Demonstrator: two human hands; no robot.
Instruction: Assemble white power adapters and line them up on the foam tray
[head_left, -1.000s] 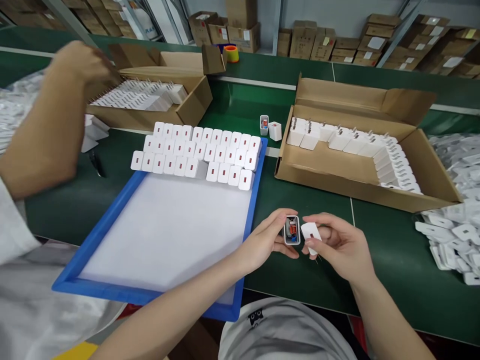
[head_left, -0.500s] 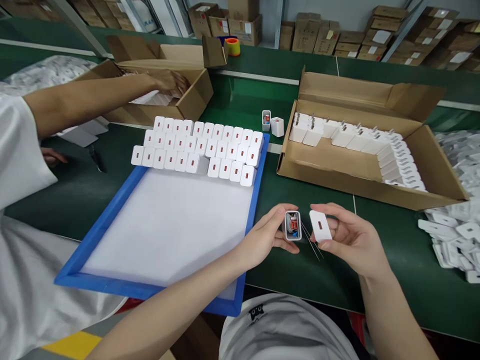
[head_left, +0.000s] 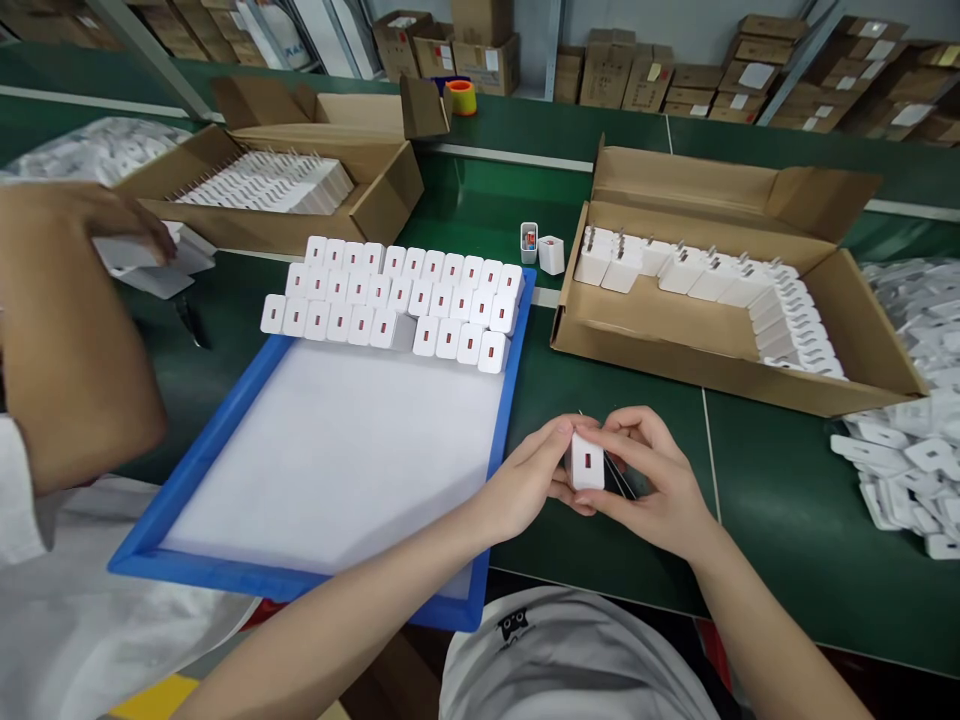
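Observation:
Just right of the tray, my left hand [head_left: 529, 478] is closed around the side of a white USB charger housing. My right hand [head_left: 656, 482] grips the white cover [head_left: 587, 462] with its orange-red port, and the cover lies over the housing's open end. Whether it is seated flush, I cannot tell. Behind my fingers, partly hidden, lie thin metal tweezers [head_left: 619, 478]. To the left is a blue-rimmed tray [head_left: 225, 573] with several rows of white chargers [head_left: 382, 326] along its far edge.
A carton [head_left: 637, 365] of pronged chargers stands at the right, another carton [head_left: 409, 190] at the far left. Loose white covers [head_left: 892, 480] are heaped at right. An open housing [head_left: 529, 242] stands behind the tray. A co-worker's arm [head_left: 82, 330] reaches in from the left.
My right hand has moved left, bringing the cover onto the open housing and hiding its inner parts. The co-worker's hand has left the far-left carton and drawn back left.

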